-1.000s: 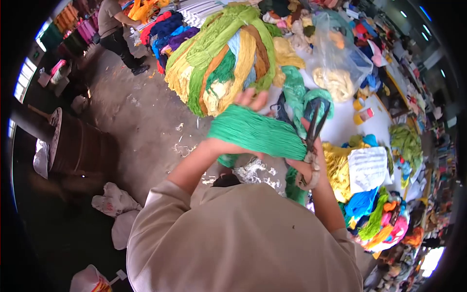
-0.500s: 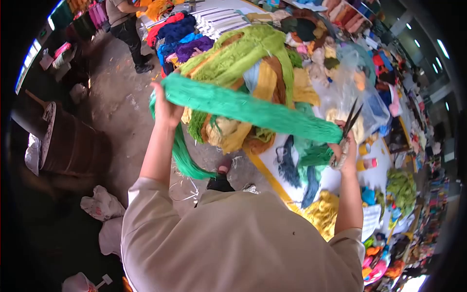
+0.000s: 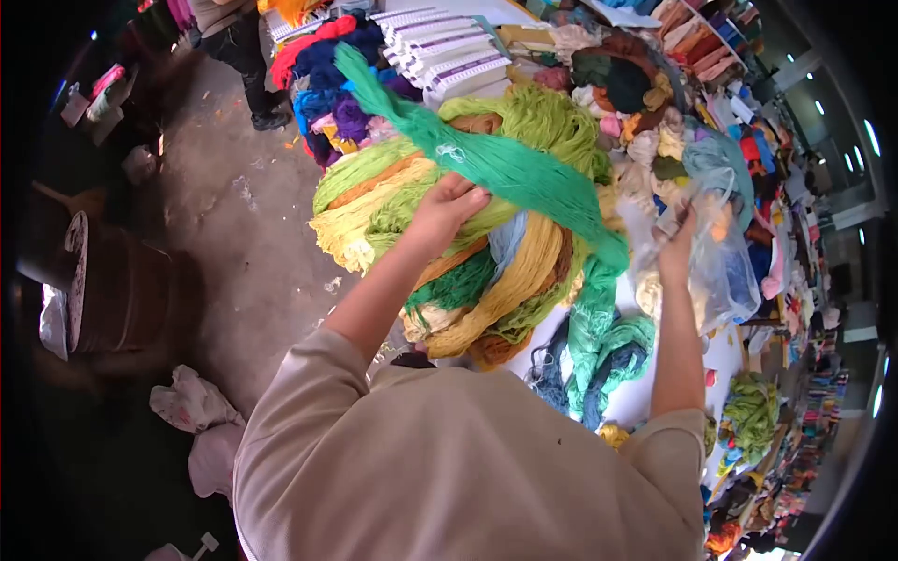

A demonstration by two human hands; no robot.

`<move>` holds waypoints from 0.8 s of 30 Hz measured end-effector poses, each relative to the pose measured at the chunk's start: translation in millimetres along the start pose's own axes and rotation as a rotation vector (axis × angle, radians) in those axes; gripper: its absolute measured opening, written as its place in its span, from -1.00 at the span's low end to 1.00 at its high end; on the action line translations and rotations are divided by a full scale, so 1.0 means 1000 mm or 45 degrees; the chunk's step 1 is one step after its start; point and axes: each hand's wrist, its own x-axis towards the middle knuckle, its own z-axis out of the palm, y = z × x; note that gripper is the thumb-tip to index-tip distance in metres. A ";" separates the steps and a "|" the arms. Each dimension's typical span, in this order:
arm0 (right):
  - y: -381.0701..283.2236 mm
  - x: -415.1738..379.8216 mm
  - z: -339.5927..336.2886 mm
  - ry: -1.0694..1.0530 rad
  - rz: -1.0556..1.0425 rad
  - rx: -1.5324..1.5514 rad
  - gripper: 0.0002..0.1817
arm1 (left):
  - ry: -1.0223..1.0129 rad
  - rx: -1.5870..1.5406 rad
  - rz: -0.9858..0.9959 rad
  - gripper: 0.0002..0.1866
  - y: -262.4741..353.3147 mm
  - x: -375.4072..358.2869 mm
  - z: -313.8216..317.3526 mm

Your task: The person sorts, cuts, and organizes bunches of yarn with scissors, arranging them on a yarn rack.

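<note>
A long bright green yarn skein (image 3: pixel 524 178) lies stretched diagonally across a heap of lime, yellow and brown yarn (image 3: pixel 528 271). My left hand (image 3: pixel 449 210) is closed on the lower edge of the green skein, near its middle. To the right, my right hand (image 3: pixel 675 248) is held beside a clear plastic bag (image 3: pixel 725 266), its fingers curled; what they hold is too unclear to tell. The scissors cannot be made out now. Below the skein's right end hangs paler green yarn (image 3: pixel 589 323), with dark blue yarn (image 3: pixel 552 365) next to it.
White bundles with purple stripes (image 3: pixel 444 51) lie at the top, beside red, blue and purple yarn (image 3: pixel 351 117). A person in dark trousers (image 3: pixel 245 70) stands at the upper left. A rusty drum (image 3: pixel 131 285) and white bags (image 3: pixel 194 400) are on the left.
The green skein, earlier stretched between both hands, now rests over the heap. My left hand has moved right to its middle; my right hand has left its end and moved up toward the plastic bag.
</note>
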 end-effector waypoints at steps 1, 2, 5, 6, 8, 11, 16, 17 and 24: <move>-0.033 -0.008 0.025 0.038 -0.011 -0.092 -0.19 | -0.099 0.002 0.098 -0.49 0.002 -0.010 0.001; -0.035 -0.008 0.054 0.036 0.005 0.305 -0.23 | 0.015 0.111 0.142 -0.59 0.000 -0.017 0.001; -0.113 -0.028 0.134 0.067 -0.279 0.396 -0.30 | 0.356 0.339 -0.027 -0.66 -0.003 -0.025 -0.030; -0.119 -0.029 0.157 0.127 -0.427 0.189 -0.33 | 0.480 0.374 0.101 -0.78 0.001 -0.023 -0.034; -0.125 -0.033 0.193 0.146 -0.489 -0.115 -0.35 | 0.543 0.476 0.289 -0.82 0.008 -0.007 -0.048; -0.114 -0.022 0.214 0.215 -0.623 -0.412 -0.37 | 0.610 0.798 0.463 -0.81 0.022 0.020 -0.057; -0.100 -0.016 0.217 0.216 -0.595 -0.394 -0.37 | 0.475 0.792 0.358 -0.90 0.019 0.043 -0.063; -0.100 -0.016 0.217 0.215 -0.595 -0.394 -0.37 | 0.476 0.792 0.356 -0.90 0.023 0.043 -0.062; -0.093 -0.014 0.219 0.240 -0.579 -0.430 -0.34 | 0.798 0.060 0.505 -0.96 0.088 0.019 -0.123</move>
